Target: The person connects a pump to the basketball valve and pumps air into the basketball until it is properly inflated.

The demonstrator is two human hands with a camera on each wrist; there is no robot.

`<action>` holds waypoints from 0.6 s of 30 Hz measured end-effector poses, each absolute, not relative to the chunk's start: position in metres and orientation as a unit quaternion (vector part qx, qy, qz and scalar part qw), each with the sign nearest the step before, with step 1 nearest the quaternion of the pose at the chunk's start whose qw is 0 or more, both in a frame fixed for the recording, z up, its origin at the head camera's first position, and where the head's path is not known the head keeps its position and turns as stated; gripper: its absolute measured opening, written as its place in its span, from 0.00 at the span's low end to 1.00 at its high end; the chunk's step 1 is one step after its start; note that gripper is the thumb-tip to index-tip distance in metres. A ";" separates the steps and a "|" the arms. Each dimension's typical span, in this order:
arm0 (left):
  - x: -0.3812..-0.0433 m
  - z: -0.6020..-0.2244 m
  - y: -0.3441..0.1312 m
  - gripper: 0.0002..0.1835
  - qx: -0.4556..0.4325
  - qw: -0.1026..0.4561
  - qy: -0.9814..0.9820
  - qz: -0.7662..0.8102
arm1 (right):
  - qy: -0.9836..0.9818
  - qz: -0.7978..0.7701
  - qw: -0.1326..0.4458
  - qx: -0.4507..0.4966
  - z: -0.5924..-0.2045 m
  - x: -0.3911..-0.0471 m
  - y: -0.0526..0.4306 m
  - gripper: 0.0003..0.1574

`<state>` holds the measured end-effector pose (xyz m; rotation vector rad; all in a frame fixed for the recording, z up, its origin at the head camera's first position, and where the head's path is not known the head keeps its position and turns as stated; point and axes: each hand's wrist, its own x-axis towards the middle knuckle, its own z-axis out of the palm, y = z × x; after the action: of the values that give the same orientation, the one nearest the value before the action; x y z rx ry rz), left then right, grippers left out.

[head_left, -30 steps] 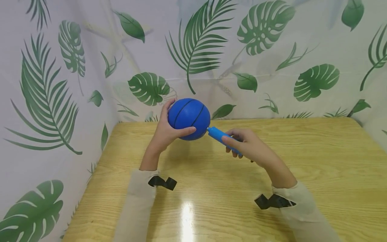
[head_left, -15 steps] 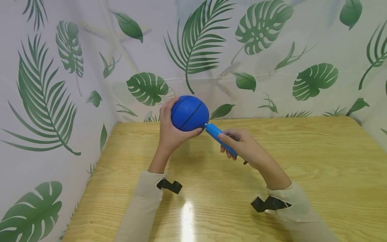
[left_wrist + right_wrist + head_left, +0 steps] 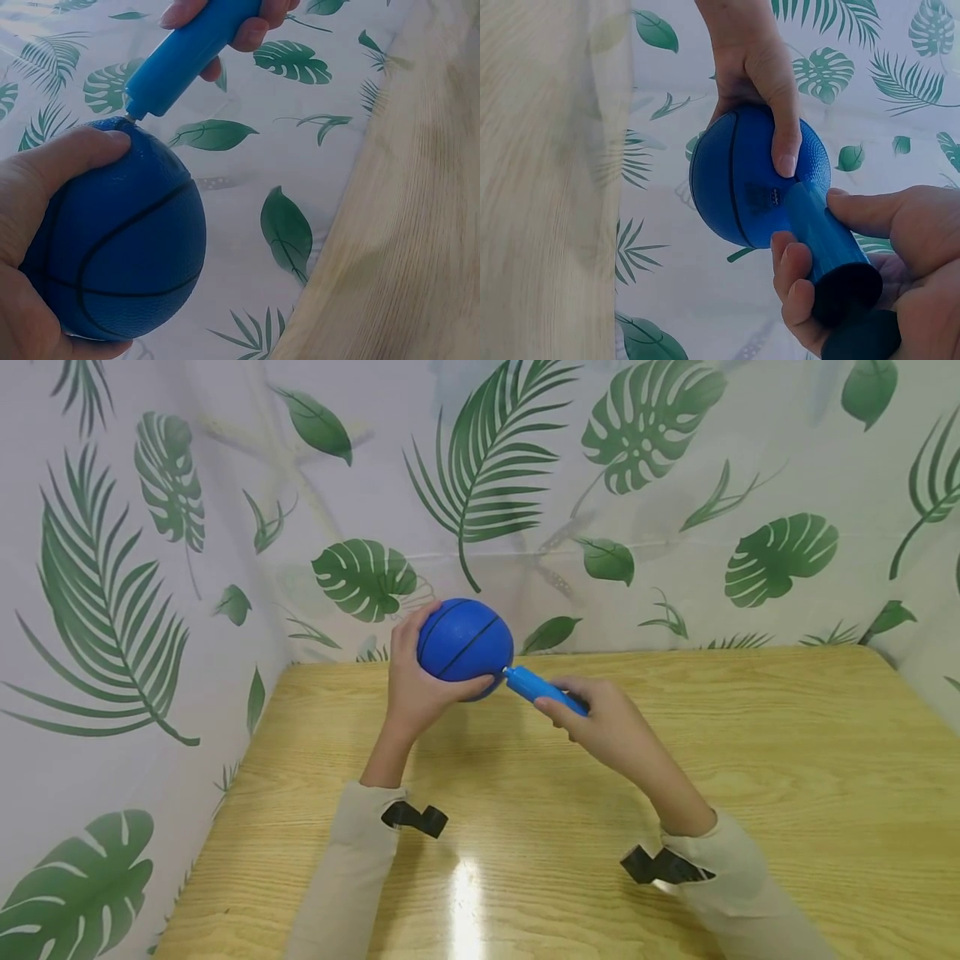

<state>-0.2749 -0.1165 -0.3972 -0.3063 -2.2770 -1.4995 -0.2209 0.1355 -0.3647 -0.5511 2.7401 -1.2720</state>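
Observation:
My left hand holds a small blue basketball with black lines above the table, thumb across its near side. In the left wrist view that thumb presses close beside the spot where a thin metal needle meets the ball; how deep it sits is hidden. The needle belongs to a blue hand pump, which slants down toward my right hand. Thumb and fingers of that hand grip the pump's barrel. From the right wrist view, the pump's black end cap and dark handle show near the palm.
A light wood-grain table lies beneath both hands. White sheeting with green leaf prints rises behind the table and along its left side. Black wrist cameras are worn at both cream sleeves.
The ball has turned a little in my left hand and shifted slightly left. My left thumb now lies nearer the needle. The pump and right hand have moved slightly left with it.

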 end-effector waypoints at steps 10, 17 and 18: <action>-0.276 -0.397 -0.121 0.55 -0.109 0.192 -0.820 -0.528 | 0.904 -0.387 0.011 -0.179 -0.366 -0.221 0.134 0.24; -0.276 -0.397 -0.123 0.54 -0.102 0.191 -0.824 -0.524 | 0.900 -0.396 0.019 -0.180 -0.364 -0.220 0.133 0.23; -0.276 -0.397 -0.123 0.54 -0.100 0.191 -0.824 -0.523 | 0.900 -0.396 0.018 -0.181 -0.364 -0.220 0.133 0.23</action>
<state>-0.2762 -0.1225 -0.3966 -0.2817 -2.3163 -1.4708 -0.2196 0.1327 -0.3635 -0.5627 2.7950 -1.2316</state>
